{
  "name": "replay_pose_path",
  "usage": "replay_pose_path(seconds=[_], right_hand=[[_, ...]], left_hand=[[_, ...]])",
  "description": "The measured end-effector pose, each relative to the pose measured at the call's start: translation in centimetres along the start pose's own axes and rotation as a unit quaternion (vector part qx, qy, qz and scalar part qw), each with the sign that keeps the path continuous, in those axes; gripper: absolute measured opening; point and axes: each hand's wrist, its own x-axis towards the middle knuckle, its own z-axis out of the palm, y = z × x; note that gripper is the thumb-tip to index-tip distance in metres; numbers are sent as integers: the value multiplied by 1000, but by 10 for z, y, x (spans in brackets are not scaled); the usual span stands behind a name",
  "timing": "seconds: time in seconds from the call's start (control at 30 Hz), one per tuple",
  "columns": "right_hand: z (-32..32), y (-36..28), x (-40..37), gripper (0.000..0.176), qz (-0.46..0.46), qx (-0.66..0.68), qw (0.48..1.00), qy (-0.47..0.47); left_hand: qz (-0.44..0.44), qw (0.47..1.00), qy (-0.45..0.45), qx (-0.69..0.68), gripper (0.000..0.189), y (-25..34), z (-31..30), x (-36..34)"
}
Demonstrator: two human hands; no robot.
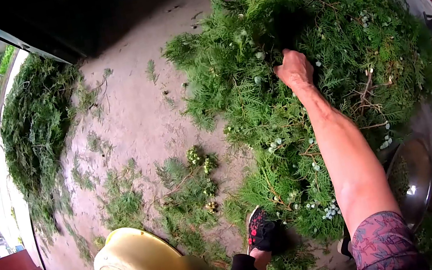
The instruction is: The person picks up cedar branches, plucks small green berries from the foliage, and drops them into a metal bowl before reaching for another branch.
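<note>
Right hand (pixel 294 69) is seen knuckles-up, fingers curled and buried in the pile of thuja cuttings (pixel 243 90), near its top centre. Whether a stem is actually clamped cannot be told, as the fingertips are hidden by foliage. Left hand is not seen. The bare forearm is stretched across the pile from a patterned sleeve (pixel 385 244) at the pile's near edge.

A metal bowl (pixel 415 175) is set at the near right edge of the pile, just beside the arm. A foot in a black shoe (pixel 260 231) is planted at the pile's near left edge. Loose sprigs (pixel 188 189) are scattered left of the pile on the concrete floor (pixel 137 114). A straw hat (pixel 141 269) is seen further left and nearer, and a second green heap (pixel 36 132) well to the left.

Risks, as judged: tangled stems could drag neighbouring cuttings out, woody ends could scratch the forearm, and the bowl could be knocked by the elbow.
</note>
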Motion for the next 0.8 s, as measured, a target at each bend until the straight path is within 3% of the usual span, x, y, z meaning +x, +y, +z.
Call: replay_pose_path(seconds=[0.07, 0.2, 0.27, 0.3, 0.33, 0.4, 0.47, 0.53, 0.6, 0.63, 0.67, 0.77, 0.8], right_hand=[[-10, 10, -24, 29, -10, 52, 997, 62], [-37, 37, -71, 31, 39, 116, 986, 116], [-50, 63, -98, 29, 60, 222, 966, 115], [-58, 74, -113, 28, 114, 334, 930, 100], [-62, 90, -128, 30, 109, 444, 884, 95], [-91, 101, -162, 37, 186, 470, 861, 52], [-96, 114, -196, 39, 263, 491, 826, 84], [-104, 131, -221, 49, 257, 585, 769, -24], [-121, 142, -254, 46, 237, 626, 732, -123], [-118, 146, -267, 37, 250, 574, 776, -77], [-119, 161, -276, 33, 243, 527, 807, -106], [-120, 176, -309, 52, 273, 534, 797, -77], [-119, 179, -315, 44, 276, 496, 822, -40]], left_hand=[[6, 1000, 5, 2, 39, 7, -1, -3], [27, 1000, 11, 9, 38, 25, 1, -9], [36, 999, 5, 15, 38, 36, 4, -12], [28, 999, -14, 19, 39, 39, 6, -13], [19, 999, -38, 20, 40, 42, 7, -14], [65, 996, 42, 43, 39, 42, 7, -3], [63, 994, -12, 94, 39, 44, 13, -6], [49, 994, 12, 96, 38, 45, 17, -4], [23, 995, 27, 94, 36, 39, 25, -4], [0, 995, 28, 96, 36, 38, 24, -2], [-16, 994, 45, 94, 35, 35, 25, -2], [-63, 994, 73, 59, 34, 27, 19, 1], [-78, 992, 86, 40, 33, 27, 17, 2]])
